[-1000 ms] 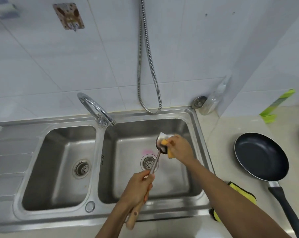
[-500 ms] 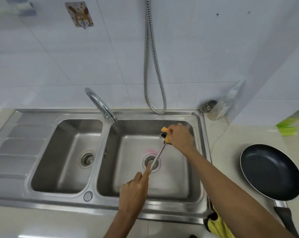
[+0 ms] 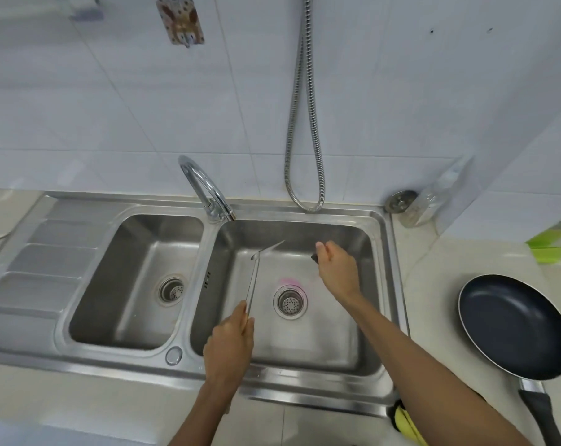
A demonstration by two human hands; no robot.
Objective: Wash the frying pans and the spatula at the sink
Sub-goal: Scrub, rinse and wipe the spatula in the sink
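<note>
The spatula [image 3: 252, 284] is over the right basin of the sink [image 3: 308, 386]. The left hand [image 3: 230, 342] grips its handle. The right hand [image 3: 337, 268], apart from it, is curled round a dark sponge [image 3: 314, 258]. It seems the scrubbing step; next, rinsing needs the tap [image 3: 205, 188] opened. I count one spatula and one frying pan [image 3: 514, 326], on the tabletop.
</note>
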